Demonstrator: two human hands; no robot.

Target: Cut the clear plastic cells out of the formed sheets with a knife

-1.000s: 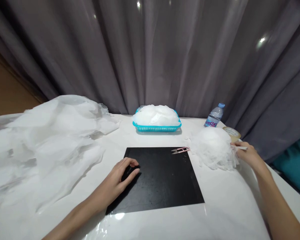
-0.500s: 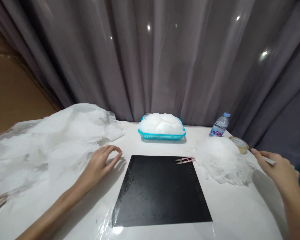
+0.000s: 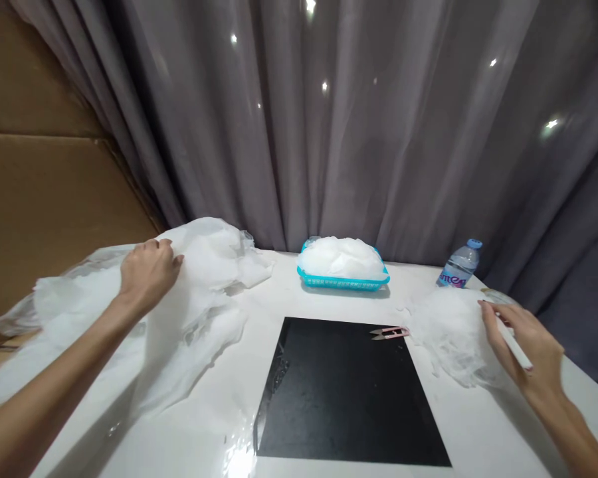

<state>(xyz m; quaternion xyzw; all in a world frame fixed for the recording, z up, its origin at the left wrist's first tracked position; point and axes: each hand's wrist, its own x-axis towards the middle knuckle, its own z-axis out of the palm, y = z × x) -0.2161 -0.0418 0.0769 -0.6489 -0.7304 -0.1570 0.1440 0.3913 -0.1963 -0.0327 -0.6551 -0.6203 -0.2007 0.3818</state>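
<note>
My left hand (image 3: pixel 149 271) is closed at the upper part of a pile of soft white batting (image 3: pixel 179 345) on the left. Its fingers curl into a sheet of it, and a fold hangs below. In my right hand (image 3: pixel 528 338) is a slim white pen-like tool (image 3: pixel 514 344), held between thumb and fingers with a dark tip at its far end. That hand is beside a loose heap of white fibre (image 3: pixel 448 335). Between the hands lies a black flat board (image 3: pixel 351 392), with pink thread snips (image 3: pixel 389 332) on its far right corner.
A blue basket (image 3: pixel 343 283) heaped with white stuffing stands at the back. A water bottle (image 3: pixel 459 264) and a partly hidden tape roll (image 3: pixel 496 295) are at the right rear. Cardboard (image 3: pixel 44 192) stands at left, a grey curtain (image 3: pixel 353 133) behind the white table (image 3: pixel 274 302).
My left hand has moved left and back from beside the board and closed on the batting, which has shifted. My right hand has moved inward with the white tool; the view has turned slightly left.
</note>
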